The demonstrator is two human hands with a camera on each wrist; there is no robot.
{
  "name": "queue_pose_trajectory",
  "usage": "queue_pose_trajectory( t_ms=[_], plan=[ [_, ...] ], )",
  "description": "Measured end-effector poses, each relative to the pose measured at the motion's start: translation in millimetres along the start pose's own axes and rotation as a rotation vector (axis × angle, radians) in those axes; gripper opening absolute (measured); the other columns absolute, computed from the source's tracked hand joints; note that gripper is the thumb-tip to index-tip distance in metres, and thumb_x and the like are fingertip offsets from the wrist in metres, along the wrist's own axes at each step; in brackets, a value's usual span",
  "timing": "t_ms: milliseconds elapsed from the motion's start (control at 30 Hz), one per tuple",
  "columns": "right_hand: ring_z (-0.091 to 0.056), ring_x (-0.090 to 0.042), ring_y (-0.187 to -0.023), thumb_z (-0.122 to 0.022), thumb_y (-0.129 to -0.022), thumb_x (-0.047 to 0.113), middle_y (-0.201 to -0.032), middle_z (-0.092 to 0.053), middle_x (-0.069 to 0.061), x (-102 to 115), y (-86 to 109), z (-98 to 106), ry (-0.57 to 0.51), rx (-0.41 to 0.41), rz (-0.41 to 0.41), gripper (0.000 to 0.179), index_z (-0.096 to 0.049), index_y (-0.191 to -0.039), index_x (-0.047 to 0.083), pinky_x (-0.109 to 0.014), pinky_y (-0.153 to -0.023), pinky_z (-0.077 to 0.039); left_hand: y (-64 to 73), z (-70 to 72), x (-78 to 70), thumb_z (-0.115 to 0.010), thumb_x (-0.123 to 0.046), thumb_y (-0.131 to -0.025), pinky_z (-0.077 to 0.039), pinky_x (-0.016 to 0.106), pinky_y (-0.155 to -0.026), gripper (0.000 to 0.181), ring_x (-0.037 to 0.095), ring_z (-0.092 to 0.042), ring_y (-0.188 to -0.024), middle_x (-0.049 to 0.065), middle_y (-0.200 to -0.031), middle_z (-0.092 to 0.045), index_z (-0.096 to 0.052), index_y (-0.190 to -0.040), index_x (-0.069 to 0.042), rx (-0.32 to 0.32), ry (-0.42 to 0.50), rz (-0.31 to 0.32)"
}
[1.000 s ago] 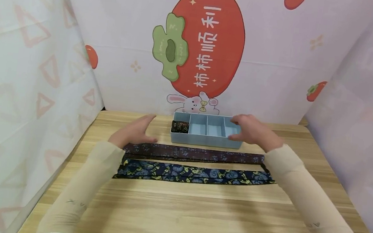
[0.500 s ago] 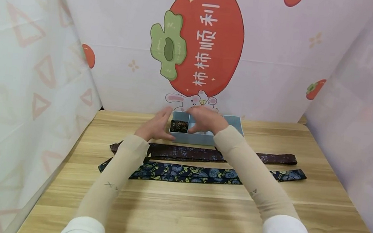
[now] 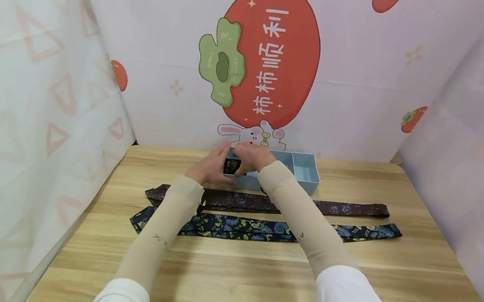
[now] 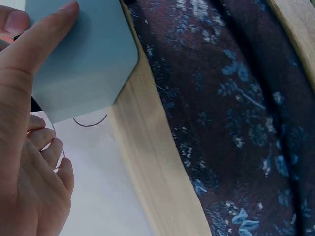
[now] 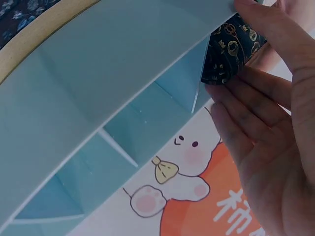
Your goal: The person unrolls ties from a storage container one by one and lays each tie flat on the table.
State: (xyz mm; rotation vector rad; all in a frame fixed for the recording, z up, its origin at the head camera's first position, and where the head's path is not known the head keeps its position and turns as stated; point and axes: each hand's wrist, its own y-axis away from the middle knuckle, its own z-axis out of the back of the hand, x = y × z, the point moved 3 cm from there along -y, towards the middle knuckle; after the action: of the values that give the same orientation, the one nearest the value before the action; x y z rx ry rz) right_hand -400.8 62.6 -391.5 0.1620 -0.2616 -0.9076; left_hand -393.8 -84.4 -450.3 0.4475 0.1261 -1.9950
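Observation:
A pale blue divided box stands at the back of the table, with a rolled dark patterned necktie in its left-end compartment. My left hand grips that end of the box. Its thumb lies along the front wall, and its other fingers curl behind. Over the same compartment, my right hand spans the box from front to back. Its thumb is at the front rim and its fingers are at the back, beside the roll. The hands partly hide the roll.
A folded maroon floral necktie lies before the box. Nearer lies a folded navy patterned necktie. The wooden table meets a printed cloth backdrop behind the box and cloth walls at both sides.
From the box's right end, my right hand has moved left to the compartment with the roll. My left hand has shifted right onto the box's left end.

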Motion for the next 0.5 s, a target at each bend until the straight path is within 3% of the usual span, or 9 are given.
queue_pose_trajectory(
  t_ms=[133, 300, 500],
  plan=[
    [-0.069, -0.018, -0.094, -0.086, -0.09, 0.032, -0.11, -0.073, -0.005, -0.6, -2.8, -1.1, -0.039, 0.028, 0.012, 0.037, -0.076, -0.118, 0.01, -0.034, -0.085, -0.06, -1.4, -5.1, 2.7, -0.084, -0.056, -0.085, -0.019, 0.047, -0.135, 0.131, 0.033, -0.006, -0.167, 0.017, -0.179, 0.0, -0.001, -0.169, -0.001, 0.025, -0.058, 0.006],
    [-0.067, -0.021, -0.098, -0.086, -0.09, 0.029, -0.114, -0.075, -0.007, -2.0, -6.0, 2.6, -0.075, 0.053, 0.013, 0.04, -0.077, -0.122, 0.007, -0.036, -0.089, -0.06, -0.3, -6.3, 2.6, -0.084, -0.058, -0.084, -0.018, 0.046, -0.136, 0.132, 0.032, -0.006, -0.167, 0.017, -0.179, 0.0, -0.002, -0.169, 0.0, 0.024, -0.077, 0.001],
    [-0.066, -0.019, -0.095, -0.085, -0.091, 0.028, -0.109, -0.076, -0.005, -4.7, -11.6, 4.0, -0.06, 0.067, -0.002, 0.036, -0.078, -0.12, 0.009, -0.035, -0.084, -0.059, -0.6, -9.0, 4.8, -0.084, -0.061, -0.083, -0.019, 0.045, -0.135, 0.134, 0.031, -0.006, -0.167, 0.016, -0.179, 0.0, -0.001, -0.169, -0.001, 0.005, -0.085, -0.002]
  ],
)
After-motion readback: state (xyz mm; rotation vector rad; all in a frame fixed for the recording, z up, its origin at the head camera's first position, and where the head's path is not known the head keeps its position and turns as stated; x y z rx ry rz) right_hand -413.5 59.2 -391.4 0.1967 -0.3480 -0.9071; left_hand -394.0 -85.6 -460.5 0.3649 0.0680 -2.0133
